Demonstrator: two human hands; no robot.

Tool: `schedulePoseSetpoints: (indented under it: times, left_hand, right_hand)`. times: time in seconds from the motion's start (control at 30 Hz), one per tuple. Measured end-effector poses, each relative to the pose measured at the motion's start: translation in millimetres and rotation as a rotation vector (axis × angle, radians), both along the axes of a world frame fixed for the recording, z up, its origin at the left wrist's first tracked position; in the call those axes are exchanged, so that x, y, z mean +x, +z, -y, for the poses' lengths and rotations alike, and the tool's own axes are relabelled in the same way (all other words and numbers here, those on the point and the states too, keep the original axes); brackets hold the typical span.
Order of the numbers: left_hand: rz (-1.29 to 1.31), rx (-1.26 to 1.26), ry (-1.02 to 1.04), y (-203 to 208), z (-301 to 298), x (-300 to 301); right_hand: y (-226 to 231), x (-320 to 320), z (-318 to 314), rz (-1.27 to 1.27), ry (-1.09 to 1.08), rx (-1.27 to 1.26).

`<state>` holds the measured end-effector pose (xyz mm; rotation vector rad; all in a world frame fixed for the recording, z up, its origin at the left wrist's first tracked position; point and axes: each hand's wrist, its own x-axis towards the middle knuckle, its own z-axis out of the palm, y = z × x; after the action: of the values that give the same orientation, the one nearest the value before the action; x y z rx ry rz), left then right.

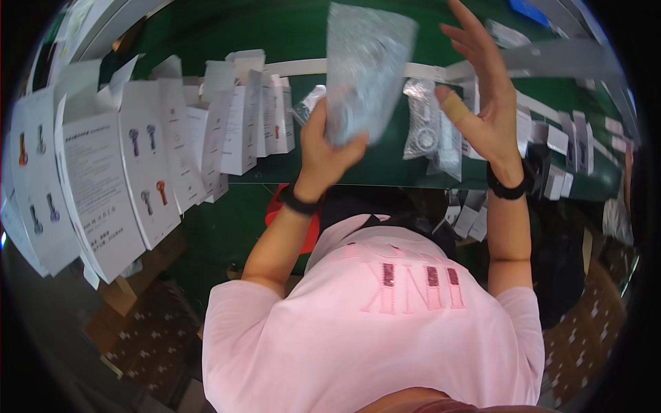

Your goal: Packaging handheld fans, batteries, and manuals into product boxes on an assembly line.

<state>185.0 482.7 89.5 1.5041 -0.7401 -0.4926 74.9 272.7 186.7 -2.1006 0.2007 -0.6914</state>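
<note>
My left hand (332, 153) is closed on the lower end of a clear plastic bag (368, 72), lifted upright above the green table. A pale item inside the bag is too blurred to make out. To the right my right hand (485, 113) is raised with its fingers stretched out and nothing in it; a tan bandage wraps its thumb. Between the hands, on the table, lies a bubble-wrapped item (421, 120) with a round ring showing. Another clear bag (449, 148) lies beside it, near my right hand. A small clear packet (308, 103) sits behind my left wrist.
Several white cartons with open flaps (103, 186) stand in a row along the left. Smaller white boxes (582, 141) are on the right of the green table (275, 31). A blue object (529, 12) lies at the far right. Something red (275, 220) shows below the table edge.
</note>
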Motion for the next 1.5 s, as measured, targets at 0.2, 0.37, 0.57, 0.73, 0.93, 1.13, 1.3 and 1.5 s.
schedulePoseSetpoints:
  times: [0.2, 0.37, 0.57, 0.73, 0.93, 1.13, 1.3, 1.5]
  left_hand:
    - [-0.331, -0.188, -0.174, 37, -40, -34]
    - [-0.58, -0.028, -0.352, 32, -51, -39]
    - [-0.709, -0.055, -0.516, 9, -54, -79]
    - [-0.447, 0.188, -0.528, 2, -56, -66]
    - [-0.187, 0.264, 0.006, -55, -21, -61]
    - [0.348, 0.489, 0.018, -120, 38, -65]
    - [0.666, 0.58, 0.038, -150, 46, -82]
    - [0.536, 0.65, 0.109, -136, 56, -109]
  right_hand:
    - [27, -20, -5, -0.068, 0.085, -0.177]
    - [38, -18, -31, -0.019, 0.076, -0.51]
    - [-6, -71, -29, -0.299, -0.016, -0.021]
    - [-28, -91, -39, -0.654, -0.191, 0.195]
    - [-90, -149, -20, -0.28, -0.649, -0.204]
    - [-98, -356, 107, -0.585, -1.295, -0.574]
    - [-154, -409, 157, -0.965, -1.045, -0.795]
    - [-161, -436, 163, -0.915, -1.18, -0.598]
